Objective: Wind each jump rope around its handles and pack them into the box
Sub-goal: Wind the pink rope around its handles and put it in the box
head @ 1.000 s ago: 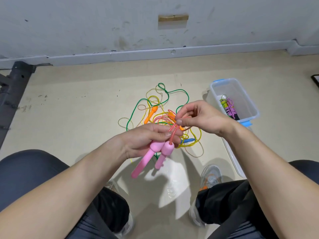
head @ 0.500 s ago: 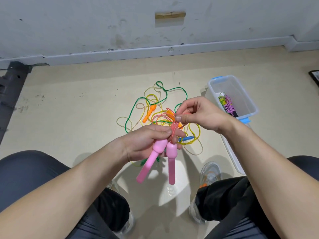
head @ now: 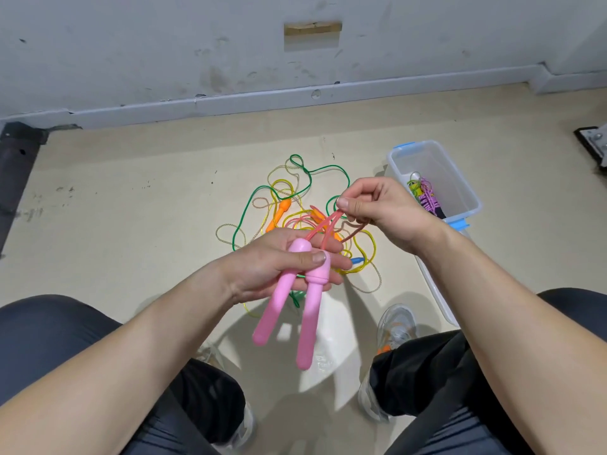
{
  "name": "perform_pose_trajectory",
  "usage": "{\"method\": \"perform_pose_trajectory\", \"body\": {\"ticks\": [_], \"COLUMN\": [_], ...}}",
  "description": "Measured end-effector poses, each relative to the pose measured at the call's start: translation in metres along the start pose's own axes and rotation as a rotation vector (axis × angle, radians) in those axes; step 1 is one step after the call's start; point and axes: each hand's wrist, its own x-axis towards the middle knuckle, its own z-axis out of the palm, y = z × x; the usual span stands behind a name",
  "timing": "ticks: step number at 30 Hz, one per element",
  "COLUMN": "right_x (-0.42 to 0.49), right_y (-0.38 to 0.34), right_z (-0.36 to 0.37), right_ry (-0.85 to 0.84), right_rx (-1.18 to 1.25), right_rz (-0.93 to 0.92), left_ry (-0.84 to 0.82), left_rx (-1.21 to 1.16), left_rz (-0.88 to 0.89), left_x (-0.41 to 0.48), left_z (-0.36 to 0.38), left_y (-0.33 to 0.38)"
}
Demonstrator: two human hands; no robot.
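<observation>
**Over the floor, pink rope held in both hands**

Above the knees, at mid-frame: left hand (head: 279, 264) curled round the two pink handles (head: 295, 307), thumb pressed across their rounded tops. Shafts pointing down toward the camera, slightly splayed, tips apart.

From the handle tops, two strands of pink cord (head: 323, 224) rising up and to the right, drawn fairly straight. At their upper end, right hand (head: 377, 208) pinching the strands between thumb and forefinger, remaining fingers curled beneath. Further cord trailing from that hand down into the heap below.

On the floor (head: 131, 208) behind both hands, a pile of loose ropes (head: 295, 198), all tangled together: green cord (head: 322, 167) looping widest, with yellow and pale braided cords. An orange handle (head: 281, 211) lying at the pile's left side, a blue handle (head: 356, 259) peeking out just past the left fingertips.

To the right of the pile, a clear box (head: 473, 205) with blue clips, open at the top. Inside, against its near end, wound ropes (head: 427, 197) in green and purple. Number of bundles hard to tell.

Below the right wrist, a grey shoe (head: 394, 326) flat on the floor. Beyond everything, a scuffed grey wall (head: 164, 44).
</observation>
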Motion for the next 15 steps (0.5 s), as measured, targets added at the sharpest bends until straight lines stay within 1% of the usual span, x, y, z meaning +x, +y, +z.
{"method": "perform_pose_trajectory", "body": {"ticks": [3,5,7,9,12,15], "right_x": [-0.001,-0.001,0.000,-0.001,-0.004,-0.007], "right_y": [0.003,0.007,0.016,0.026,0.034,0.039], "right_z": [0.001,0.001,0.004,0.010,0.025,0.039], "right_ry": [0.040,0.088,0.142,0.156,0.104,0.097], "right_rx": [0.056,0.030,-0.045,-0.120,-0.255,-0.399], "right_rz": [0.027,0.052,0.076,0.109,0.117,0.072], "left_ry": [0.043,0.108,0.226,0.360,0.521,0.628], "left_rx": [0.020,-0.038,-0.049,-0.028,-0.086,-0.043], "left_rz": [0.012,0.077,0.135,0.156,0.200,0.199], "left_x": [-0.002,-0.003,-0.002,0.002,0.008,0.012], "left_z": [-0.004,-0.006,-0.009,-0.012,-0.018,-0.022], "left_y": [0.008,0.012,0.015,0.015,0.010,0.007]}}
